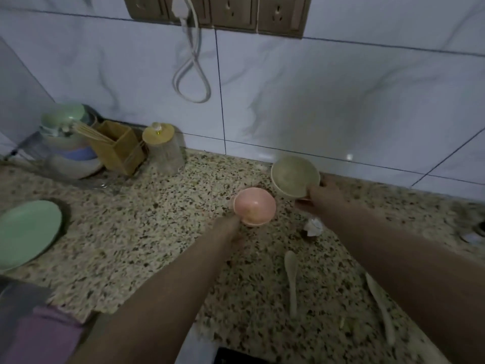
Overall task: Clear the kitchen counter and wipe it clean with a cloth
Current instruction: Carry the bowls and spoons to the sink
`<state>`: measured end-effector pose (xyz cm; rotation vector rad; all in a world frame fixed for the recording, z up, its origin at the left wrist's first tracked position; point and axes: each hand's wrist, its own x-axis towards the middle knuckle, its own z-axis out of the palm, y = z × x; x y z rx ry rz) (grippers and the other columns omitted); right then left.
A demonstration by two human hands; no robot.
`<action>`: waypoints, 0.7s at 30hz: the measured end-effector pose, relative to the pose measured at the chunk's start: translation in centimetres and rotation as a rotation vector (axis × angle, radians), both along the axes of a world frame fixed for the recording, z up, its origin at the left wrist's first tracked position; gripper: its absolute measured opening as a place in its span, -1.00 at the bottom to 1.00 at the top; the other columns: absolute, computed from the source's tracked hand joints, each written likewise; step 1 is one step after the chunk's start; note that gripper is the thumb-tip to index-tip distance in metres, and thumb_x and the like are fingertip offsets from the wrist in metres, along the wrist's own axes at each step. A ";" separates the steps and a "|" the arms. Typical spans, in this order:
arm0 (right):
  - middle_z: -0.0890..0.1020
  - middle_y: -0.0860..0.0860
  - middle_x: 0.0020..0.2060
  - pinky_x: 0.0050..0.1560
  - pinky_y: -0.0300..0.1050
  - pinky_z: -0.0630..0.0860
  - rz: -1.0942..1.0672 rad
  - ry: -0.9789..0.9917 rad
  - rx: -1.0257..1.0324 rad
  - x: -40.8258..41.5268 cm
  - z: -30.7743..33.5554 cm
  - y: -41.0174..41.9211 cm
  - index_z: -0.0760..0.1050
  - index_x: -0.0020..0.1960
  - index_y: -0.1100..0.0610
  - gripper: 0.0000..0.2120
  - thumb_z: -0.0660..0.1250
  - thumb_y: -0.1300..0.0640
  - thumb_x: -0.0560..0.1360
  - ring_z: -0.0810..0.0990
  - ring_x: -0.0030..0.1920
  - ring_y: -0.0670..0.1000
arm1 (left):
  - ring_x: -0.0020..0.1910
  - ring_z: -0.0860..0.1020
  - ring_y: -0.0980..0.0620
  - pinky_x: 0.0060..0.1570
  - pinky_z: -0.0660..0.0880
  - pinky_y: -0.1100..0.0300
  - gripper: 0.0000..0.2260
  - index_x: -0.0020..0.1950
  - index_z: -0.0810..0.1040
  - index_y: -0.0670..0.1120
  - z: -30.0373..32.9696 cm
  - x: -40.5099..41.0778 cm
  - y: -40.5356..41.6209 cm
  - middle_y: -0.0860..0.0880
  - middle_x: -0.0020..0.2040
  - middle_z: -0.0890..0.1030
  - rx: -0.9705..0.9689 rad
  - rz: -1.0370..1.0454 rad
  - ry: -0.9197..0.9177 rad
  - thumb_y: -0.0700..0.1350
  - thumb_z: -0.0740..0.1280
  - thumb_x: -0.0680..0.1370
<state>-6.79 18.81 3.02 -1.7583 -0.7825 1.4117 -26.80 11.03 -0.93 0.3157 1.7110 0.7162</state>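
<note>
A pink bowl (254, 206) hangs tilted just above the speckled granite counter (147, 232), and my left hand (228, 228) holds its near rim. My right hand (321, 197) grips a pale beige bowl (295, 177), tilted with its inside facing me, near the wall. Two pale spoons lie on the counter: one (291, 279) between my forearms, another (380, 308) partly under my right forearm. A crumpled white scrap (313, 227) lies close to my right wrist.
At the left, a green plate (26, 232) lies flat. Behind it stand stacked bowls (68, 143), a yellow chopstick box (118, 148) and a glass jar with a yellow lid (164, 151). A white cable (193, 67) hangs from wall sockets. A purple cloth (39, 334) lies at the bottom left.
</note>
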 end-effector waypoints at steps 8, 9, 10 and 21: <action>0.55 0.22 0.12 -0.25 0.01 0.67 -0.114 -0.037 -0.060 -2.6 -0.8 -1.2 0.38 0.26 0.21 -0.75 0.24 0.24 0.59 0.69 -0.08 0.22 | -0.45 0.57 -0.04 -0.52 0.44 0.24 -0.50 0.09 0.60 -0.20 -3.4 -1.3 2.7 -0.15 -0.25 0.64 -0.074 -0.157 -0.108 0.18 0.49 0.40; 0.55 0.18 0.05 -0.33 -0.05 0.65 -0.125 -0.036 -0.057 -2.7 -0.8 -1.3 0.37 0.25 0.18 -0.77 0.23 0.24 0.59 0.70 -0.15 0.19 | -0.43 0.58 -0.06 -0.49 0.44 0.22 -0.57 0.10 0.61 -0.22 -3.5 -1.0 3.3 -0.15 -0.26 0.64 -0.090 -0.149 -0.108 0.11 0.46 0.45; 0.55 0.13 -0.04 -0.39 -0.11 0.63 -0.141 -0.046 -0.053 -2.7 -0.8 -1.2 0.38 0.28 0.17 -0.74 0.23 0.24 0.60 0.70 -0.24 0.13 | -0.34 0.58 -0.08 -0.42 0.45 0.19 -0.65 0.15 0.60 -0.24 -2.5 -0.7 3.5 -0.18 -0.21 0.63 -0.051 -0.144 -0.114 0.01 0.41 0.52; 0.56 0.12 -0.04 -0.32 -0.06 0.67 -0.136 -0.065 -0.025 -2.5 0.5 -2.3 0.32 0.45 0.16 -0.56 0.28 0.18 0.59 0.69 -0.25 0.11 | 0.18 0.52 -0.28 0.13 0.45 -0.06 -0.62 0.41 0.37 -0.36 1.3 -1.3 4.0 -0.31 0.25 0.53 0.085 -0.210 -0.030 -0.18 0.20 0.65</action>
